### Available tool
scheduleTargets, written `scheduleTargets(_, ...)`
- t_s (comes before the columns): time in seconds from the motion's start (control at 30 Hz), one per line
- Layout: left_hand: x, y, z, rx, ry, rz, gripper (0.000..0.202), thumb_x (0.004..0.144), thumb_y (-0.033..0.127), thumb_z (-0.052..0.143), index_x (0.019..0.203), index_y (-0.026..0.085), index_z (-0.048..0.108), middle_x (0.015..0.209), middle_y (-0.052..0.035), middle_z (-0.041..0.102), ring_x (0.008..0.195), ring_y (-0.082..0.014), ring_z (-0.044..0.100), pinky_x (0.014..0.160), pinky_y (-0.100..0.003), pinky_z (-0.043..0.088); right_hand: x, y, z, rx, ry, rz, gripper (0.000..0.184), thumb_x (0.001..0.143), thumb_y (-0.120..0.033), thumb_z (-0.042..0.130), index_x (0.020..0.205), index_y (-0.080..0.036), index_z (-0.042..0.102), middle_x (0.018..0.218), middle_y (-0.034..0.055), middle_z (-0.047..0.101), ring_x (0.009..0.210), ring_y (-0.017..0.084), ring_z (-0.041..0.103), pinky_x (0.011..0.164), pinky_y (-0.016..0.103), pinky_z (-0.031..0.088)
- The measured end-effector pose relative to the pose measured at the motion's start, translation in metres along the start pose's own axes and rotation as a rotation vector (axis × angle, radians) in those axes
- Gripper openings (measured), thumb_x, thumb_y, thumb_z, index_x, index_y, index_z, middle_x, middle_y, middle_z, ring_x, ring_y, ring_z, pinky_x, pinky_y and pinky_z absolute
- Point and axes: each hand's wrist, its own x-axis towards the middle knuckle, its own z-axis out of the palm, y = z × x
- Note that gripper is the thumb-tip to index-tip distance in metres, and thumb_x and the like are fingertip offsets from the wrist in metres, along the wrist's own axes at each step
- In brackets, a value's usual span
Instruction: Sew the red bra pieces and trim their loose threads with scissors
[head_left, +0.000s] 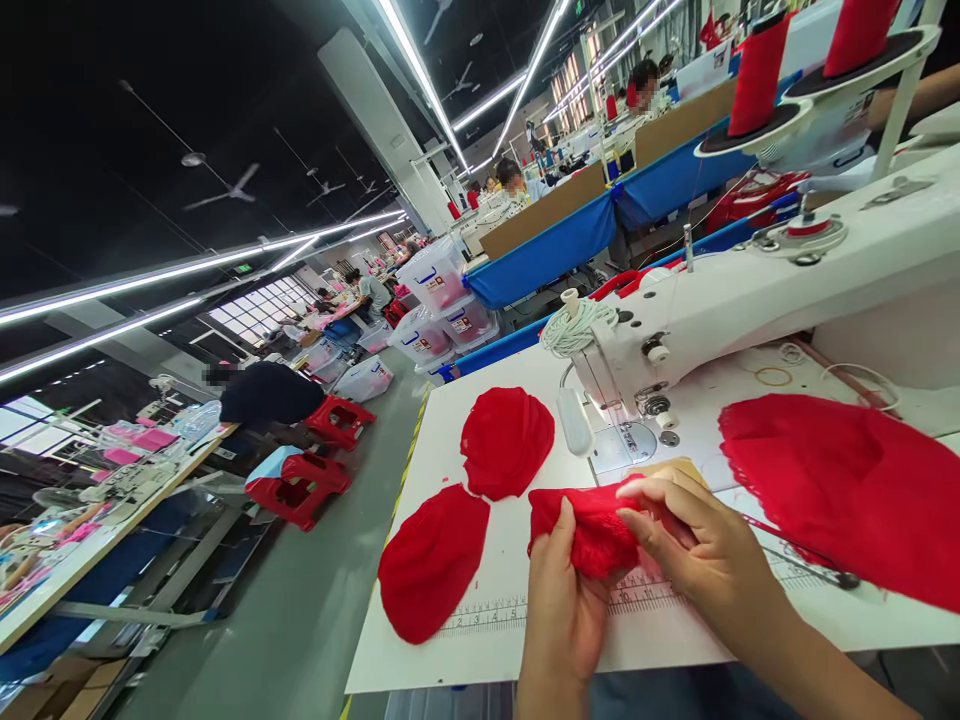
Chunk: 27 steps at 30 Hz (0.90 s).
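Observation:
A piece of red fabric with a gathered, ruffled part is held up between my two hands, above the front of the white sewing table. My left hand grips its lower left side, thumb on top. With thumb and fingertips together, my right hand pinches the upper right edge. Just behind them is the needle area of a white sewing machine. Two rounded red fabric pieces, one farther back and one nearer, lie to the left. A larger red fabric piece lies to the right.
A printed ruler runs along the table's front. Red thread cones stand above the machine, and a bundle of pale cord rests by its head. Red stools, plastic bins and several co-workers at other tables are beyond.

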Motion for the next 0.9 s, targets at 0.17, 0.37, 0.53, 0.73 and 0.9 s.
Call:
scheduleTargets(0.17, -0.001, -0.004, -0.006, 0.178, -0.217, 0.156, 0.035, 0.062, 0.028, 0.089, 0.089, 0.012, 0.074, 0.086, -0.0099, 0.077, 0.081, -0.0236, 0.073, 0.08, -0.035, 0.058, -0.001, -0.003, 0.003, 0.063, -0.033, 0.115, 0.03, 0.092, -0.042, 0.052, 0.069, -0.023, 0.057, 0.065, -0.0014, 0.052, 0.058, 0.015, 0.049, 0.053, 0.025, 0.042)
scheduleTargets(0.37, 0.011, -0.008, -0.015, 0.312, -0.074, 0.31, 0.033, 0.061, 0.029, 0.088, 0.085, 0.012, 0.074, 0.085, -0.0097, 0.077, 0.081, -0.0241, 0.072, 0.08, -0.033, 0.056, -0.005, 0.002, -0.008, 0.516, -0.12, 0.583, 0.044, 0.079, -0.064, 0.064, 0.071, -0.021, 0.056, 0.063, -0.0044, 0.042, 0.058, 0.012, 0.041, 0.055, 0.024, 0.043)
scheduleTargets(0.53, 0.014, -0.008, -0.019, 0.281, -0.017, 0.278, 0.037, 0.06, 0.028, 0.089, 0.09, 0.011, 0.074, 0.087, -0.0101, 0.076, 0.085, -0.0243, 0.071, 0.082, -0.033, 0.055, -0.016, 0.017, -0.037, 0.148, -0.215, 0.343, 0.034, 0.087, -0.058, 0.056, 0.084, -0.025, 0.065, 0.075, 0.0017, 0.062, 0.065, 0.017, 0.057, 0.055, 0.025, 0.05)
scheduleTargets(0.73, 0.012, -0.008, -0.016, 0.238, -0.039, 0.26, 0.042, 0.058, 0.024, 0.089, 0.095, 0.013, 0.073, 0.09, -0.0082, 0.076, 0.085, -0.0224, 0.07, 0.082, -0.032, 0.054, -0.041, 0.074, -0.074, -0.883, -0.045, -0.163, 0.035, 0.094, -0.056, 0.038, 0.096, -0.028, 0.061, 0.097, 0.0138, 0.068, 0.077, 0.032, 0.063, 0.056, 0.041, 0.041)
scheduleTargets(0.9, 0.011, -0.01, -0.012, 0.223, -0.056, 0.232, 0.047, 0.06, 0.022, 0.088, 0.103, 0.012, 0.071, 0.091, -0.0086, 0.075, 0.09, -0.0222, 0.069, 0.085, -0.031, 0.053, -0.032, 0.08, -0.083, -1.03, -0.087, -0.29, 0.035, 0.099, -0.04, 0.028, 0.081, -0.025, 0.055, 0.08, 0.01, 0.067, 0.059, 0.026, 0.061, 0.053, 0.041, 0.038)
